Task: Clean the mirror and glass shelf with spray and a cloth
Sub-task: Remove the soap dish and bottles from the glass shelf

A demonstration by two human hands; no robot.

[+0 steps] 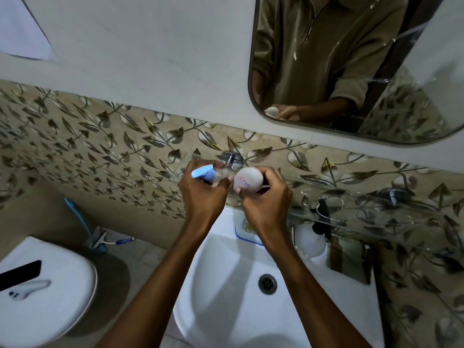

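1. Fingers of the left hand (203,194) are wrapped round a small clear plastic spray bottle with a pale blue trigger head (207,174), nozzle end pointing away to the left of the knuckles.
2. Fingers of the right hand (266,197) are curled about a round white bottle with a small red-and-white label (248,182); it touches or nearly touches the spray bottle's body. Whether liquid is being poured from one to the other I cannot tell.
3. Just beyond both sets of fingers runs the clear glass shelf on chrome brackets (364,209), extending well off to the right of the right hand. Most of it looks bare; dark shapes show near its middle, on it or seen through it, I cannot say which.
4. Up and to the right of the fingers hangs the rounded wall mirror with a thin dark rim (351,71). Pale streaks and flecks show on its glass, so by my judgement it has not been wiped clean.
5. Below the wrists sits the white ceramic basin (226,285).
6. No cloth is visible in either hand or anywhere near them.
7. Progress, as I read it: the work is at its opening, with the spray being readied. Spraying and wiping of both mirror and shelf look to remain.
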